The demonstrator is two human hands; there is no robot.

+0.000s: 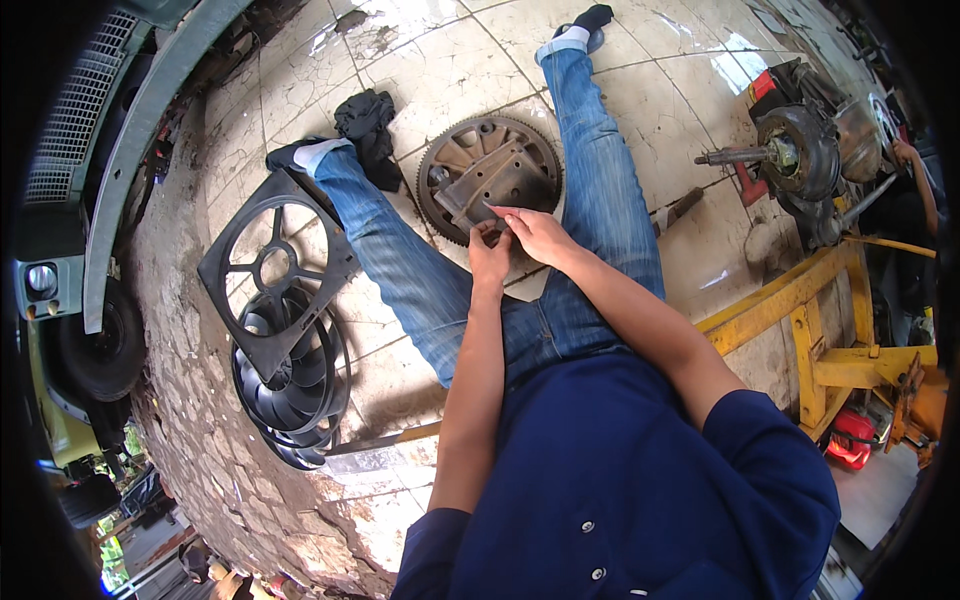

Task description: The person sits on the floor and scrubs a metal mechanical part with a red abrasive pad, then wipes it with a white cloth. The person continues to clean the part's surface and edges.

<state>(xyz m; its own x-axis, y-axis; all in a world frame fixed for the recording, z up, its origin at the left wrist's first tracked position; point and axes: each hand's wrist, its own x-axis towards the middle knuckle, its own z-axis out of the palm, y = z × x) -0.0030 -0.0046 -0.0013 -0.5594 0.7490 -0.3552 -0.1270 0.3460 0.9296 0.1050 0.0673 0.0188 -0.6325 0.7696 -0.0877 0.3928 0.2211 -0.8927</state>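
Note:
A toothed flywheel lies on the tiles between my outstretched legs. On top of it rests a grimy metal bracket with several holes. My right hand pinches a small reddish flat piece over the bracket's near edge. Close against it, my left hand has its fingers bent and drawn together at the flywheel's near rim. Whatever those left fingers hold, if anything, is too small and hidden to make out.
At left lie a black fan shroud and fan blades. A dark cloth sits beyond my left leg. To the right are a greasy shafted assembly, a yellow metal frame and another person's arm. A vehicle stands far left.

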